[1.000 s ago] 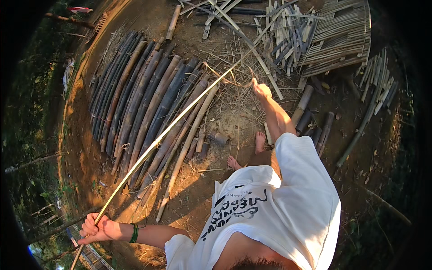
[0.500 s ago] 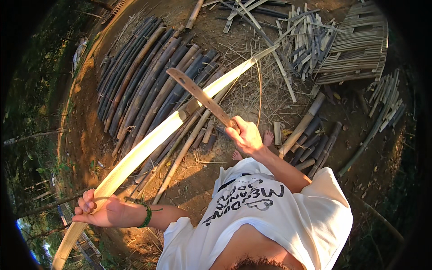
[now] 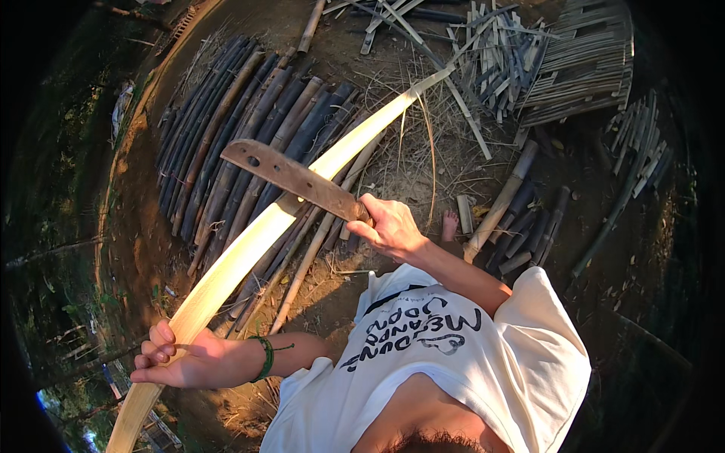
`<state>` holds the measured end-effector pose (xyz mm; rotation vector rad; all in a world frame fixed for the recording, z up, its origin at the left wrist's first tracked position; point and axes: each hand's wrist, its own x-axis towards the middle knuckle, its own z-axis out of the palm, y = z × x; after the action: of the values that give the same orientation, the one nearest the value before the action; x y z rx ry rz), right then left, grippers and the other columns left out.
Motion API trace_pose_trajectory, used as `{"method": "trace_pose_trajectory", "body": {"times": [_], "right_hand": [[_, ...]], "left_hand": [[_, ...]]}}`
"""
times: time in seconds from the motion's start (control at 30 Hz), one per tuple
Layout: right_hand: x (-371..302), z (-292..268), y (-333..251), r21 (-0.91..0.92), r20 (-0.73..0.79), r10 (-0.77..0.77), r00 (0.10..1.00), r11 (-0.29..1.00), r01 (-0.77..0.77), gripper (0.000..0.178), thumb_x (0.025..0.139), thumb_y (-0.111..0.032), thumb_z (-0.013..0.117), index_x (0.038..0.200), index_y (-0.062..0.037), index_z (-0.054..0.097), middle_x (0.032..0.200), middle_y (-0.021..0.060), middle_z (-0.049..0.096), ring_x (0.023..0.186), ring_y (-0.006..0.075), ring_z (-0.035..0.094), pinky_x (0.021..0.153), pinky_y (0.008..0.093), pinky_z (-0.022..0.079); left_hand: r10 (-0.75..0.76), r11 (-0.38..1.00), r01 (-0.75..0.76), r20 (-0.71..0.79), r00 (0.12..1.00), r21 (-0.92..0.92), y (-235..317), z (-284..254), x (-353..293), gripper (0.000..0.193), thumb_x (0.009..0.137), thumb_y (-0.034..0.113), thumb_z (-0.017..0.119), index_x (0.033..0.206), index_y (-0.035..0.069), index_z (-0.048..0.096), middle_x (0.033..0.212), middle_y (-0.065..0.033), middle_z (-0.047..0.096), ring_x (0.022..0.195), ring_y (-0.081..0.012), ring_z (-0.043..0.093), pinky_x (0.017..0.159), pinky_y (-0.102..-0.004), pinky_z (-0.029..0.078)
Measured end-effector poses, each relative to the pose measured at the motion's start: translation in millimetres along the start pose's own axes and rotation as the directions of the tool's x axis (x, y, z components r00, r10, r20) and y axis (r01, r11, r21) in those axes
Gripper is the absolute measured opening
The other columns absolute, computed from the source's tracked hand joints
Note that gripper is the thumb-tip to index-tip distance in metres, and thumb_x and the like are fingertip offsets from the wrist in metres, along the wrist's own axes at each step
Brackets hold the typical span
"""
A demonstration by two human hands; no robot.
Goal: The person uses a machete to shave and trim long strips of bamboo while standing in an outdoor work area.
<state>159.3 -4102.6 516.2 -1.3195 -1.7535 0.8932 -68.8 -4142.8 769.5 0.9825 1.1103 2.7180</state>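
Observation:
A long, pale split bamboo strip (image 3: pixel 245 240) runs slantwise from the lower left up to the far right. Near its lower end my left hand (image 3: pixel 181 358) is closed around it, fingers curled over the edge. My right hand (image 3: pixel 391 228) grips the handle of a machete (image 3: pixel 298 181), a rusty brown blade with a few holes in it. The blade lies across the middle of the strip, its broad face turned up and its tip pointing to the upper left. Blade and strip overlap here; I cannot tell how firmly they touch. Most of the handle is hidden in my fist.
Dark bamboo poles (image 3: pixel 219 124) lie stacked beyond the strip. A pile of split slats (image 3: pixel 502 64) and a slatted bamboo panel (image 3: pixel 581 68) sit at the far right. Short bamboo sections (image 3: pixel 502 200) lie beside my bare foot (image 3: pixel 450 224).
My right hand has moved left and slightly nearer, and the machete has rolled to show its broad face. The strip and my left hand have shifted slightly to the right.

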Motion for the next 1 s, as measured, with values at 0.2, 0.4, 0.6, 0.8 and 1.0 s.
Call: {"method": "trace_pose_trajectory", "body": {"times": [0.2, 0.4, 0.6, 0.8, 1.0], "right_hand": [[13, -1, 64, 0.008, -0.144, 0.349, 0.926, 0.936, -0.352, 0.056, 0.097, -0.056, 0.049, 0.081, -0.0028, 0.053, 0.063, 0.0211, 0.061, 0.064, 0.0408, 0.064, 0.059, 0.0498, 0.049], [8, 6, 40, -0.108, -0.099, -0.176, 0.979, 0.98, 0.166, 0.06, 0.089, -0.063, 0.057, 0.081, -0.0041, 0.047, 0.067, 0.0184, 0.06, 0.063, 0.0423, 0.06, 0.058, 0.0507, 0.046], [45, -27, 230, 0.108, -0.177, 0.767, 0.617, 0.638, -0.762, 0.08, 0.095, -0.068, 0.039, 0.091, 0.0061, 0.068, 0.086, 0.028, 0.069, 0.09, 0.0432, 0.068, 0.08, 0.0493, 0.052], [28, -26, 160, -0.047, -0.071, 0.235, 0.969, 0.97, -0.239, 0.059, 0.093, -0.06, 0.054, 0.084, -0.0021, 0.055, 0.069, 0.0229, 0.061, 0.069, 0.0444, 0.062, 0.063, 0.0522, 0.047], [71, -40, 289, -0.155, -0.212, 0.245, 0.946, 0.947, -0.28, 0.06, 0.093, -0.061, 0.052, 0.084, -0.0012, 0.058, 0.072, 0.0224, 0.063, 0.074, 0.0417, 0.065, 0.063, 0.0483, 0.05]], "left_hand": [[0.007, 0.999, -0.007, -0.005, 1.0, 0.038, -6, 3, -2, 0.04, 0.104, 0.042, 0.047, 0.077, 0.015, 0.037, 0.063, 0.0045, 0.027, 0.058, -0.0107, 0.023, 0.055, -0.024, 0.028], [0.011, 0.999, -0.008, 0.075, 0.997, -0.031, -12, -1, 8, 0.039, 0.107, 0.04, 0.04, 0.077, 0.014, 0.038, 0.062, 0.0042, 0.028, 0.057, -0.0102, 0.025, 0.056, -0.0237, 0.029], [-0.01, 1.0, 0.013, 0.102, 0.995, -0.024, -12, 2, 15, 0.04, 0.108, 0.039, 0.036, 0.077, 0.013, 0.037, 0.063, 0.004, 0.028, 0.057, -0.0111, 0.025, 0.057, -0.0244, 0.031], [-0.065, 0.986, 0.089, 0.165, 0.984, -0.14, -13, -2, 33, 0.042, 0.105, 0.039, 0.046, 0.074, 0.012, 0.037, 0.064, 0.0014, 0.031, 0.06, -0.0135, 0.03, 0.059, -0.028, 0.033], [-0.038, 0.999, 0.042, 0.178, 0.983, -0.019, -7, -4, 41, 0.044, 0.105, 0.041, 0.044, 0.073, 0.013, 0.035, 0.06, 0.0009, 0.029, 0.06, -0.0136, 0.032, 0.057, -0.0279, 0.034]]}}
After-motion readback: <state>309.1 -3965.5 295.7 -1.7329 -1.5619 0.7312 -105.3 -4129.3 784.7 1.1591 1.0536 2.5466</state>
